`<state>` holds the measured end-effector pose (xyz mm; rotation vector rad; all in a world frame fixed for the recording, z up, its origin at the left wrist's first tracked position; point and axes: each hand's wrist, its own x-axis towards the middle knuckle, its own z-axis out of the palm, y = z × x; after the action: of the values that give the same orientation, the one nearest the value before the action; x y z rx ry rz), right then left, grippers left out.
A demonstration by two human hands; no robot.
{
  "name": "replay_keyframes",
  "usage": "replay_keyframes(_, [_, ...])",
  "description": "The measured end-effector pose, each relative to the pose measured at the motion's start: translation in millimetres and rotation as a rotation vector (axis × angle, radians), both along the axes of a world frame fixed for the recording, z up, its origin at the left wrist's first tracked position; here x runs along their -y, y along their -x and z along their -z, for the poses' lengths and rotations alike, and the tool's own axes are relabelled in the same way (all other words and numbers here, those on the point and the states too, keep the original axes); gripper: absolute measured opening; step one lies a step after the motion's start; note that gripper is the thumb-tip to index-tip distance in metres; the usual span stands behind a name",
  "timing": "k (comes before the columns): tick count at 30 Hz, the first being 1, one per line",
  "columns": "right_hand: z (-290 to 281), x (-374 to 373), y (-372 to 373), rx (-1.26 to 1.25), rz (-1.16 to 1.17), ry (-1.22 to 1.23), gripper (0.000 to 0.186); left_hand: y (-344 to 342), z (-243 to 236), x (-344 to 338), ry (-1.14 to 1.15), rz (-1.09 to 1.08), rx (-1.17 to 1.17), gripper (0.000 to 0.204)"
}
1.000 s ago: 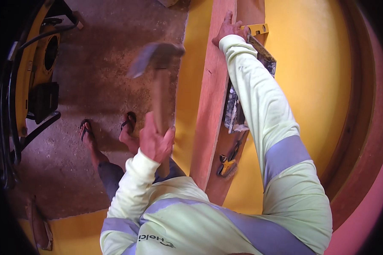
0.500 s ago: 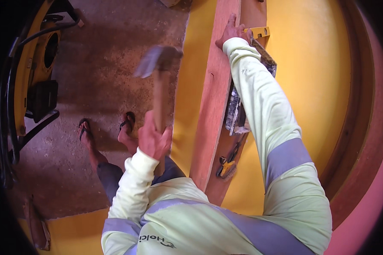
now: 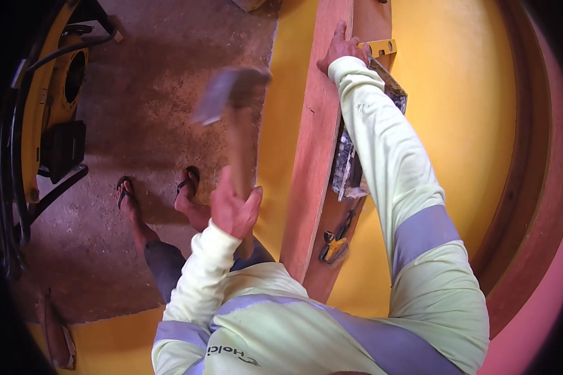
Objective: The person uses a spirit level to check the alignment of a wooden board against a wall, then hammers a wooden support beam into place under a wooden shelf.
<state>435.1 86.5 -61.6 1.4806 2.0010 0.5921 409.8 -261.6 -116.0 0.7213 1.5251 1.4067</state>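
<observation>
My left hand (image 3: pixel 234 206) is closed around the wooden handle of a hatchet (image 3: pixel 222 94). Its metal head, smeared by motion, points away from me above the brown floor. Out to the far right, my right hand (image 3: pixel 344 50) grips the edge of a long reddish wooden board (image 3: pixel 311 119), with the index finger stretched along its face. Touching or close beside those fingers is a yellow spirit level (image 3: pixel 381 47). A speckled metal tool (image 3: pixel 346 164) lies along the board, partly hidden by my right forearm. Nearer me rests a yellow-and-black tool (image 3: pixel 335 247) of unclear kind.
A yellow machine (image 3: pixel 42 119) inside a black tubular frame (image 3: pixel 50 190) stands at the left. My sandalled feet (image 3: pixel 184 187) are on the floor between it and the board. A piece of wood (image 3: pixel 57 334) lies at lower left. Yellow surfaces (image 3: pixel 450 125) flank the board.
My left hand has shifted slightly right and toward me with the hatchet, whose head has tipped a little. The right hand keeps its place on the board.
</observation>
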Motion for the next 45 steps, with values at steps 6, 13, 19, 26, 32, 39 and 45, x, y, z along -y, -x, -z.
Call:
replay_keyframes(6, [6.1, 3.2, 1.9, 0.000, -0.053, 0.007, 0.100, 25.8, -61.6, -10.3, -0.569, -0.670, 0.637, 0.021])
replay_keyframes(13, [0.0, 5.2, 0.8, -0.039, 0.013, 0.033, 0.096, 26.2, -5.6, 3.1, 0.107, 0.221, 0.210, 0.035])
replay_keyframes(19, [2.2, 3.4, -4.9, -0.081, -0.008, 0.038, 0.094, 50.4, 12.2, -37.1, 0.159, 0.344, 0.230, 0.039])
replay_keyframes(26, [2.3, 0.3, -6.9, -0.144, -0.011, 0.069, 0.090, 43.9, -21.9, -100.8, -0.001, 0.357, -0.050, 0.041])
replay_keyframes(32, [-13.9, 5.7, 10.9, -0.155, 0.081, 0.118, 0.095, 37.3, 20.7, -113.5, -0.067, 0.509, -0.071, 0.053])
replay_keyframes(39, [-21.7, 12.1, 15.2, -0.191, 0.093, 0.134, 0.078, 32.1, 9.8, -106.4, 0.014, 0.413, -0.371, 0.032])
replay_keyframes(45, [-17.9, 8.2, 10.6, -0.218, 0.108, 0.120, 0.078, 34.3, 3.8, -106.8, 0.003, 0.385, -0.470, 0.031])
